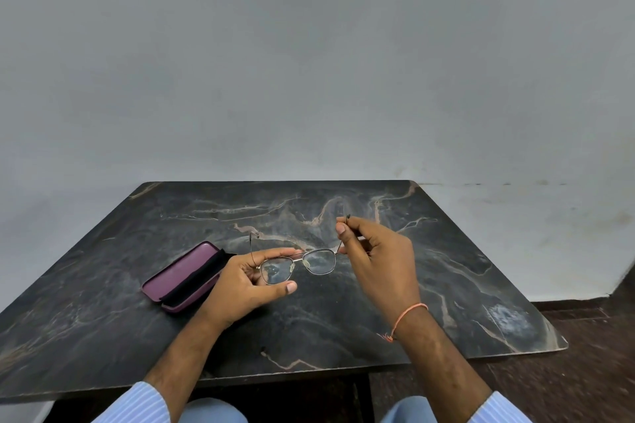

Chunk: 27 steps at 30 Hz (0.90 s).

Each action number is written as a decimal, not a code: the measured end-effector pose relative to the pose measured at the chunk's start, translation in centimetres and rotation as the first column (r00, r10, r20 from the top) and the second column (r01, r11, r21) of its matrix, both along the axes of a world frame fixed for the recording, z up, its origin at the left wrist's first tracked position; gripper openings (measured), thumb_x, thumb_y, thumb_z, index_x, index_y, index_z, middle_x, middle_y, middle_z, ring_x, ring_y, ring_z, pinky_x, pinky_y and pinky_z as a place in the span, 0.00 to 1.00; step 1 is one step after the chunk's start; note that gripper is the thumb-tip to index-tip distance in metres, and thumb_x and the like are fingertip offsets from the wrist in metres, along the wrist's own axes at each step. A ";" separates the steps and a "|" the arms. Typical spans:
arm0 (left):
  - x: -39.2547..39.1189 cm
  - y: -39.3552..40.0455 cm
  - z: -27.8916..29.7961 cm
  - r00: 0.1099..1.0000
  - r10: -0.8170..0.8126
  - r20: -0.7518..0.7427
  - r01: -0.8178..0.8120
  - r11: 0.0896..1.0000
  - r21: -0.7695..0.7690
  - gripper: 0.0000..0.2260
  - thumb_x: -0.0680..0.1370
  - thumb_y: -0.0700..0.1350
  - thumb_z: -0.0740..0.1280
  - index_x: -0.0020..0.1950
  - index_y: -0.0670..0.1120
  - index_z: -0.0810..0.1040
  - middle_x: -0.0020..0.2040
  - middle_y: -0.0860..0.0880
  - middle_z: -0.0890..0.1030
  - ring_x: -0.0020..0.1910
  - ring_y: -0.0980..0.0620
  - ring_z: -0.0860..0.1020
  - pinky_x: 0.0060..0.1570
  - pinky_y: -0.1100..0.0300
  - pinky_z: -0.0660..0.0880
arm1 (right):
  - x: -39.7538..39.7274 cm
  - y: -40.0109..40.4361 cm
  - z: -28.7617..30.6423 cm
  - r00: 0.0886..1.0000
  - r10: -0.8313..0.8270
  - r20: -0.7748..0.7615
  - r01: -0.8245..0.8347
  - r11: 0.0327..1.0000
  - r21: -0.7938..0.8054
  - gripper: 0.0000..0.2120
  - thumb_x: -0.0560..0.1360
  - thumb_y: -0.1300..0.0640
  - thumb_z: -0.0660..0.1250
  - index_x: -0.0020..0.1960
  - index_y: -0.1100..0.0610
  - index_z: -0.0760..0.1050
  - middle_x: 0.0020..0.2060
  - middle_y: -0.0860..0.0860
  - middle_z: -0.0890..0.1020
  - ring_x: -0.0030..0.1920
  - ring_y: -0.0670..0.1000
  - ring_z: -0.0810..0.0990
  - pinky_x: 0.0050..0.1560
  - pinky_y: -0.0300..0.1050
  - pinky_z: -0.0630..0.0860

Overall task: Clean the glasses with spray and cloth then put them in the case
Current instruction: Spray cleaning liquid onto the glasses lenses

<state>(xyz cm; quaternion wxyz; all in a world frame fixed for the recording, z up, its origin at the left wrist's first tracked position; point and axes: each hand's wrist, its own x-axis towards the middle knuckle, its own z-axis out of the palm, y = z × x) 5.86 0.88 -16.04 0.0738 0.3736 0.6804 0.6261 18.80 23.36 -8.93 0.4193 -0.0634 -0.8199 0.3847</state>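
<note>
Thin metal-framed glasses (319,263) hang above the dark marble table (343,326), lenses facing me, both temple arms unfolded. My left hand (245,285) holds the left lens rim between fingers above and thumb below. My right hand (374,257) pinches the right temple arm near its dark tip. A purple glasses case (182,276) lies open on the table just left of my left hand, its dark lining showing. I see no spray bottle and no cloth.
The table stands against a plain grey wall (309,62). Its right edge (536,299) drops to a dark floor. My knees and blue striped sleeves show at the bottom.
</note>
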 end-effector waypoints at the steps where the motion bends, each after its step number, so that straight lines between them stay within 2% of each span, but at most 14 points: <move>1: 0.1 0.0 -0.1 1.000 0.014 0.011 -0.014 1.000 0.008 0.25 0.72 0.52 0.86 0.68 0.58 0.88 0.62 0.50 0.91 0.53 0.42 0.85 0.60 0.47 0.79 | 0.1 -0.1 -0.1 1.000 -0.019 0.000 0.019 0.999 0.031 0.12 0.83 0.45 0.72 0.63 0.46 0.86 0.45 0.39 0.89 0.41 0.40 0.87 0.47 0.47 0.87; 3: 0.0 0.1 -0.3 0.997 0.056 0.055 -0.057 0.998 0.033 0.28 0.69 0.60 0.87 0.67 0.59 0.88 0.56 0.46 0.92 0.44 0.43 0.79 0.52 0.46 0.77 | 0.5 -0.3 -0.2 0.998 -0.062 -0.018 0.064 0.994 0.090 0.17 0.81 0.43 0.72 0.68 0.46 0.83 0.47 0.38 0.88 0.40 0.39 0.85 0.47 0.38 0.85; 4: -0.1 0.1 -0.4 0.994 0.075 0.078 -0.079 0.996 0.048 0.29 0.67 0.63 0.87 0.67 0.59 0.88 0.53 0.46 0.91 0.43 0.43 0.76 0.51 0.46 0.75 | 0.8 -0.3 -0.4 0.997 -0.072 -0.041 0.076 0.992 0.101 0.19 0.81 0.42 0.73 0.69 0.46 0.82 0.49 0.37 0.88 0.41 0.38 0.85 0.46 0.35 0.84; 6: -0.3 0.2 -0.7 0.988 0.108 0.107 -0.116 0.991 0.069 0.32 0.65 0.65 0.87 0.67 0.59 0.89 0.52 0.48 0.89 0.46 0.43 0.78 0.54 0.46 0.76 | 1.8 0.0 -0.9 0.989 -0.091 -0.121 0.103 0.990 0.098 0.18 0.81 0.43 0.74 0.69 0.47 0.81 0.52 0.38 0.86 0.44 0.39 0.86 0.44 0.30 0.82; 8: -0.5 0.2 -0.9 0.986 0.129 0.110 -0.137 0.988 0.070 0.32 0.65 0.65 0.87 0.67 0.60 0.88 0.52 0.48 0.87 0.46 0.43 0.80 0.56 0.46 0.77 | 3.2 0.7 -1.8 0.966 -0.162 -0.201 0.181 0.980 0.080 0.15 0.82 0.45 0.73 0.67 0.45 0.79 0.52 0.38 0.82 0.46 0.41 0.84 0.42 0.32 0.81; 10: -0.8 0.2 -1.1 0.984 0.145 0.103 -0.151 0.987 0.049 0.30 0.67 0.63 0.87 0.68 0.61 0.88 0.48 0.45 0.82 0.47 0.45 0.75 0.55 0.45 0.72 | 4.3 1.6 -3.2 0.938 -0.276 -0.209 0.290 0.956 0.041 0.14 0.83 0.47 0.71 0.67 0.42 0.75 0.55 0.39 0.77 0.49 0.42 0.82 0.43 0.38 0.82; 12: -1.1 0.1 -1.4 0.983 0.161 0.090 -0.163 0.986 0.025 0.28 0.69 0.62 0.86 0.69 0.62 0.87 0.44 0.46 0.79 0.45 0.47 0.73 0.51 0.48 0.72 | 5.1 2.4 -4.9 0.937 -0.329 -0.119 0.329 0.944 -0.013 0.18 0.83 0.47 0.72 0.70 0.40 0.71 0.61 0.39 0.74 0.53 0.44 0.80 0.48 0.47 0.84; 15: -1.1 0.0 -1.4 0.982 0.185 0.035 -0.186 0.982 0.023 0.29 0.70 0.66 0.84 0.70 0.62 0.86 0.32 0.46 0.69 0.29 0.51 0.62 0.35 0.61 0.64 | 6.0 3.2 -6.9 0.951 -0.289 0.106 0.293 0.956 -0.024 0.30 0.80 0.43 0.73 0.77 0.41 0.63 0.70 0.40 0.72 0.58 0.48 0.81 0.56 0.59 0.83; 17: -1.2 0.0 -1.4 0.983 0.182 0.033 -0.183 0.983 0.028 0.29 0.71 0.65 0.84 0.70 0.62 0.86 0.31 0.41 0.68 0.29 0.46 0.60 0.35 0.57 0.63 | 6.1 3.3 -7.4 0.947 -0.262 0.186 0.263 0.965 0.020 0.36 0.78 0.41 0.74 0.79 0.39 0.59 0.70 0.43 0.75 0.55 0.47 0.82 0.56 0.58 0.82; 19: -1.3 0.0 -1.5 0.984 0.175 0.040 -0.176 0.984 0.034 0.29 0.70 0.66 0.84 0.70 0.62 0.86 0.31 0.37 0.68 0.29 0.40 0.57 0.34 0.54 0.61 | 5.8 3.2 -7.7 0.943 -0.250 0.217 0.239 0.968 0.077 0.39 0.78 0.40 0.75 0.80 0.36 0.56 0.68 0.44 0.78 0.49 0.44 0.83 0.52 0.50 0.79; 21: -1.3 0.0 -1.6 0.984 0.172 0.047 -0.174 0.984 0.032 0.29 0.70 0.66 0.84 0.70 0.62 0.86 0.33 0.40 0.71 0.30 0.36 0.57 0.34 0.51 0.62 | 5.2 3.1 -8.0 0.941 -0.257 0.221 0.236 0.965 0.117 0.40 0.79 0.43 0.76 0.81 0.36 0.54 0.64 0.46 0.82 0.46 0.48 0.83 0.48 0.47 0.75; 23: -1.3 0.0 -1.5 0.983 0.176 0.044 -0.177 0.984 0.029 0.30 0.70 0.68 0.84 0.70 0.62 0.86 0.37 0.43 0.75 0.30 0.37 0.57 0.33 0.48 0.62 | 4.7 3.1 -8.0 0.934 -0.270 0.234 0.241 0.960 0.143 0.39 0.80 0.48 0.75 0.81 0.37 0.55 0.49 0.48 0.84 0.37 0.46 0.79 0.41 0.44 0.73; 25: -1.1 -0.1 -1.3 0.982 0.184 0.042 -0.185 0.982 0.032 0.31 0.69 0.69 0.83 0.70 0.63 0.86 0.40 0.45 0.79 0.29 0.43 0.57 0.33 0.51 0.62 | 4.5 2.9 -7.8 0.930 -0.275 0.245 0.243 0.958 0.152 0.37 0.81 0.51 0.74 0.81 0.37 0.56 0.36 0.42 0.76 0.31 0.42 0.75 0.35 0.40 0.68; 27: -0.8 0.0 -1.0 0.983 0.179 0.043 -0.181 0.983 0.038 0.31 0.68 0.70 0.83 0.69 0.63 0.86 0.44 0.48 0.85 0.27 0.48 0.57 0.33 0.56 0.62 | 4.6 2.7 -7.6 0.937 -0.262 0.230 0.233 0.961 0.147 0.36 0.82 0.53 0.74 0.81 0.37 0.58 0.34 0.38 0.71 0.29 0.43 0.74 0.34 0.35 0.66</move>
